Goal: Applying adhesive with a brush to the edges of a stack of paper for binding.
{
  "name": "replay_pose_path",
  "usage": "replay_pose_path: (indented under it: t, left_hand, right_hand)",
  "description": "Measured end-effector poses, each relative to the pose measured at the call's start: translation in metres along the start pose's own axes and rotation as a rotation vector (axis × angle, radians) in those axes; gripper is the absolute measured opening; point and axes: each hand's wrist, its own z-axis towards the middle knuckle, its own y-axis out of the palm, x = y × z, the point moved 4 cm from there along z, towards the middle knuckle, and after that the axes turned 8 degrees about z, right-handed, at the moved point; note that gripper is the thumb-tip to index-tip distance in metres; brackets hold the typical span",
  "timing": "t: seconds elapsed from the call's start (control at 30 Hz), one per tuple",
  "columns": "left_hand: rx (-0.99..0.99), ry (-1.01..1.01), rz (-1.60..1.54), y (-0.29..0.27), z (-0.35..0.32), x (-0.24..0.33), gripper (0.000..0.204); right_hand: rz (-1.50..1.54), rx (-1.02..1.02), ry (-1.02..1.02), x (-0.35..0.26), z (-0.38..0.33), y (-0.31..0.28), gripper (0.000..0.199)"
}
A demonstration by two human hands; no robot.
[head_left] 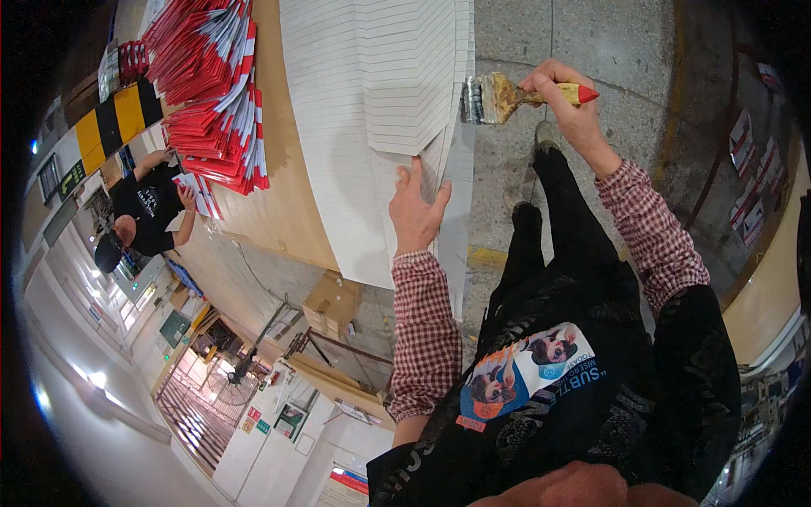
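Note:
My right hand [573, 114] is closed round the handle of a wide flat paintbrush [500, 98]. The handle is yellowish with a red tip. The bristles point left, just past the right edge of the table, and look coated in something pale and dark. My left hand [414, 209] rests on fanned-out white paper sheets [410, 101], its fingertips at their near corner and its thumb held apart. The sheets overlap in many thin steps and lie on a larger white layer [321, 152] over the table. The palm of my left hand is hidden.
Red and white folded paper pieces [211, 110] are heaped on the brown table [291, 169] at left. Beyond them a co-worker [144, 207] in a black cap handles similar pieces. A cardboard box [332, 304] stands below the table's near side. Grey floor [617, 51] lies to the right.

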Motion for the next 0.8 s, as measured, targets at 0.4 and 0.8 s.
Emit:
replay_pose_path:
  t: [0.4,0.8]
  left_hand:
    - [0.038,0.032,-0.035,-0.003,0.001,0.004,0.073]
    - [0.016,0.016,-0.023,-0.003,0.002,0.004,0.074]
  right_hand:
    - [-0.03,-0.023,0.042,-0.002,-0.008,0.0,0.019]
    - [-0.054,-0.101,0.042,-0.003,0.003,-0.001,0.022]
